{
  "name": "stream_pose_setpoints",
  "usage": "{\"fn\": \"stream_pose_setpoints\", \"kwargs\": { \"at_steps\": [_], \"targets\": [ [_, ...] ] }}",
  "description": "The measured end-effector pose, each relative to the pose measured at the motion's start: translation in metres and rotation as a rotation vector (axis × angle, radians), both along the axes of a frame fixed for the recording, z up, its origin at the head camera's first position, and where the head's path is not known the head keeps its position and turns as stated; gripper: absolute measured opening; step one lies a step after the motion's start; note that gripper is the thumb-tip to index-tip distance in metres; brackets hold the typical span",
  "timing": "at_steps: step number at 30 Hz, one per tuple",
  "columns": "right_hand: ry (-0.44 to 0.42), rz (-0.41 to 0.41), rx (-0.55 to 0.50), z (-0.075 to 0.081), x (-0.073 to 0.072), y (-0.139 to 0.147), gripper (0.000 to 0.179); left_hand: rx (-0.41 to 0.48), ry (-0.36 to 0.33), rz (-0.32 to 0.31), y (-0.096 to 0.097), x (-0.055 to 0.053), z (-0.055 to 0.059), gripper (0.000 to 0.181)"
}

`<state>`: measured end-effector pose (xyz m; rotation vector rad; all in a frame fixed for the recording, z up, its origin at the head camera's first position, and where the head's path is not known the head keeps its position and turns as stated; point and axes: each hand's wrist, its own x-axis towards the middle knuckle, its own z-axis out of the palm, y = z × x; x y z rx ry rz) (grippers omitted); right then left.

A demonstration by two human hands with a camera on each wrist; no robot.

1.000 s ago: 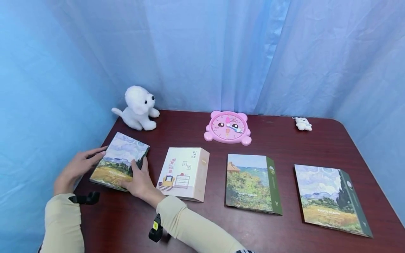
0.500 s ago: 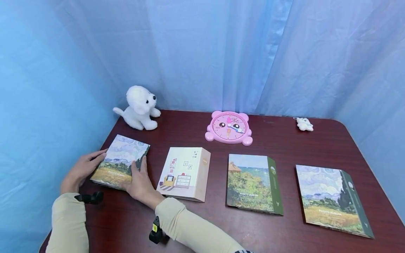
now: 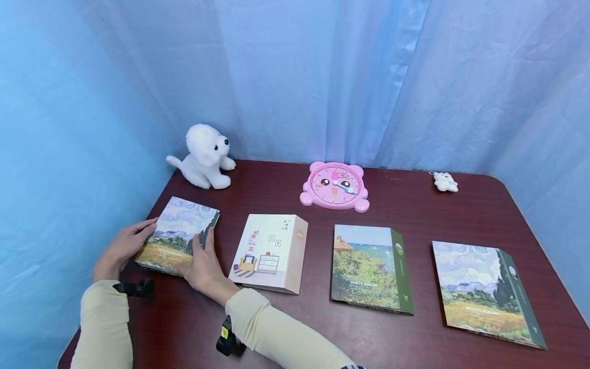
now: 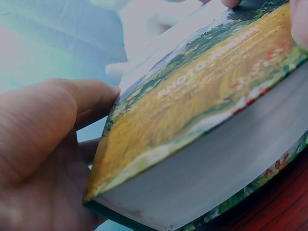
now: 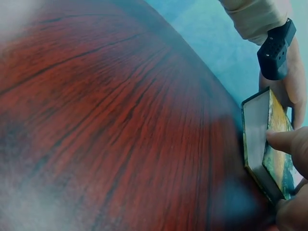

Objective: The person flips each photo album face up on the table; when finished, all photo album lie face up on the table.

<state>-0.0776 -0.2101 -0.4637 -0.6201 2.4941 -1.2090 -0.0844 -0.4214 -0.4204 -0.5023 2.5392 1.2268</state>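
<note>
A photo album [image 3: 177, 225] with a painted field and cloudy sky on its cover lies at the table's far left. My left hand [image 3: 121, 248] is at its left side; in the left wrist view the thumb [image 4: 98, 94] touches the cover's edge, and other fingers are partly hidden behind the album. On the opposite side my right hand [image 3: 204, 264] holds the album, its thumb on the cover near the front edge and fingers along the right edge. The album's white page block [image 4: 211, 168] faces the left wrist camera.
Right of the hands lie a cream album [image 3: 267, 251], a green-spined album [image 3: 366, 266] and another field-painted album [image 3: 479, 287]. Behind stand a white plush dog [image 3: 205, 156], a pink toy clock [image 3: 335, 185] and a small white plush [image 3: 445, 182]. Blue curtains [image 3: 276, 82] border the dark red table [image 3: 396, 205].
The album has settled slightly toward the near side. My left forearm has shifted a little to the right, while my right hand keeps nearly the same place on the album.
</note>
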Motion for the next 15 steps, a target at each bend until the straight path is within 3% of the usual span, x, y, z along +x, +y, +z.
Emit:
{"fn": "stream_pose_setpoints", "kwargs": {
  "at_steps": [15],
  "targets": [
    [0.04, 0.058, 0.043, 0.0006, -0.0053, 0.0014, 0.081, -0.154, -0.041, -0.063, 0.003, -0.0015, 0.0042, 0.067]
  ]
}}
